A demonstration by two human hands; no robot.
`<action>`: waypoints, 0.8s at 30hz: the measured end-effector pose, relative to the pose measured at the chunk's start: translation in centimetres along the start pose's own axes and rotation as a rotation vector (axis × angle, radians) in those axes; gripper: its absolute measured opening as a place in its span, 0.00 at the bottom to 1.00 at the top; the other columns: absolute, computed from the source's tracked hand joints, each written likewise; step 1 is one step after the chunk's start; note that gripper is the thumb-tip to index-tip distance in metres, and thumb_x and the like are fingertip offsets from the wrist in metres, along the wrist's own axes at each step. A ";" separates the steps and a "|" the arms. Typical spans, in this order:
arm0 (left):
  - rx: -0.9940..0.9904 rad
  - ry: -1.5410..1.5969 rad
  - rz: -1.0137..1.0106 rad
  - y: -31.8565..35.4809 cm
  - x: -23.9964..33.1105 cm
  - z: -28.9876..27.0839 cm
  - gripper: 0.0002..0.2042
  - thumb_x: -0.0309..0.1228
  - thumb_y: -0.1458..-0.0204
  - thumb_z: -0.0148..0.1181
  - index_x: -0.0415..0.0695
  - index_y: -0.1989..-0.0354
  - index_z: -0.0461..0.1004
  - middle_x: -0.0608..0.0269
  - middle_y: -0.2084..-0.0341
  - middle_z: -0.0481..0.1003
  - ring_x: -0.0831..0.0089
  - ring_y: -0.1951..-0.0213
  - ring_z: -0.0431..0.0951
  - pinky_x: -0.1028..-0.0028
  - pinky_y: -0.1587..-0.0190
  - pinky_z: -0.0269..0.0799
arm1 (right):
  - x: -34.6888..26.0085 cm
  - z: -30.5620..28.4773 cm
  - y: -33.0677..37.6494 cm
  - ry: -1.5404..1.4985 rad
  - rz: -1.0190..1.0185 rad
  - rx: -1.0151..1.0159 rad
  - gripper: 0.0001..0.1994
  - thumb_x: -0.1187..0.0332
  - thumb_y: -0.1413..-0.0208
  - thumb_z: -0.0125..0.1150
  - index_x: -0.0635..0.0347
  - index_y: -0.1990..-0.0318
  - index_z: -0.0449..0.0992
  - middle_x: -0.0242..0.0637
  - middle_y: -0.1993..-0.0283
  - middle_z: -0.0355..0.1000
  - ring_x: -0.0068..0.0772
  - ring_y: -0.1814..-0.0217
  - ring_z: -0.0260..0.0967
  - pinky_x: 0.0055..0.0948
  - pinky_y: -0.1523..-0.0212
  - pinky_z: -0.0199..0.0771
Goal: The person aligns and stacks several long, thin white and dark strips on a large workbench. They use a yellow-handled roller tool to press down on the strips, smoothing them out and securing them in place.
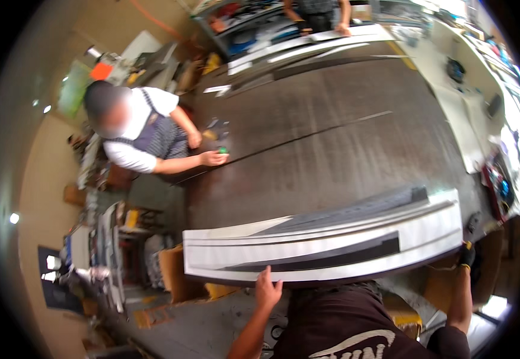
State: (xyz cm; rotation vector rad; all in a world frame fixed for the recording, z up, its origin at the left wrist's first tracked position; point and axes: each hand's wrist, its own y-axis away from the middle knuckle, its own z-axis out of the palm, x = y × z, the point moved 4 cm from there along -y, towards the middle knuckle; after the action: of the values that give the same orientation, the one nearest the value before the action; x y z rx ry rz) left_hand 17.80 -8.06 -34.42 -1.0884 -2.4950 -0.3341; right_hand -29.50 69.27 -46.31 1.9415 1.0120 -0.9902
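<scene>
My left hand (267, 288) rests at the near edge of a long white sheet (331, 274), its index finger and thumb apart and nothing in its grasp. On the white sheet lies a dark grey tapered strip (343, 255). Behind it a lighter grey strip (355, 210) slants across the sheet's far side. My right hand (468, 255), in a dark glove, is at the table's near right corner, beside the sheet's right end. Its fingers are too small and dark to make out. A dark object (474, 222) lies just beyond that hand.
A large dark table (331, 137) spreads ahead, crossed by a long thin strip (307, 136). At its left a co-worker (152, 128) holds a small green object (222, 150). Another person's hands (343, 29) rest by white strips (307, 45) at the far edge. Cardboard boxes (179, 275) stand below.
</scene>
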 end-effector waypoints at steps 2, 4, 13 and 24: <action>0.014 -0.015 -0.118 0.5 -0.2 -1.2 0.37 0.37 0.45 0.71 0.38 0.29 0.62 0.40 0.40 0.71 0.41 0.38 0.70 0.51 0.34 0.67 | 1.1 2.4 -0.7 0.104 0.085 -0.108 0.14 0.58 0.35 0.62 0.60 0.57 0.82 0.35 0.69 0.77 0.30 0.68 0.73 0.34 0.64 0.73; 0.034 0.035 -0.186 -0.1 -0.4 0.2 0.36 0.38 0.44 0.70 0.38 0.29 0.62 0.39 0.41 0.71 0.41 0.40 0.71 0.51 0.36 0.68 | 0.4 2.4 -3.1 0.148 -0.094 0.004 0.09 0.62 0.35 0.65 0.58 0.58 0.78 0.29 0.75 0.70 0.25 0.77 0.65 0.29 0.75 0.65; 0.274 0.227 -0.426 -0.2 -0.2 4.6 0.34 0.36 0.43 0.71 0.39 0.32 0.62 0.42 0.45 0.67 0.53 0.49 0.76 0.63 0.47 0.80 | -3.5 2.2 -5.4 0.476 -0.205 0.185 0.31 0.62 0.36 0.66 0.63 0.29 0.65 0.51 0.43 0.79 0.49 0.43 0.77 0.40 0.42 0.74; 0.292 -0.115 -0.247 0.4 1.8 -1.3 0.41 0.33 0.47 0.70 0.52 0.24 0.59 0.35 0.38 0.67 0.38 0.37 0.67 0.50 0.35 0.67 | -17.6 18.6 19.9 0.464 -0.975 -0.238 0.31 0.82 0.43 0.61 0.65 0.29 0.66 0.48 0.30 0.67 0.48 0.25 0.62 0.40 0.23 0.57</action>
State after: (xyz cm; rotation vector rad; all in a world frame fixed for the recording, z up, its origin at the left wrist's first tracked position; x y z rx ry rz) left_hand 17.36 -7.10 -32.48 -0.7044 -2.6778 0.0291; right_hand -24.70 39.39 -34.57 1.4642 2.3455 -0.8258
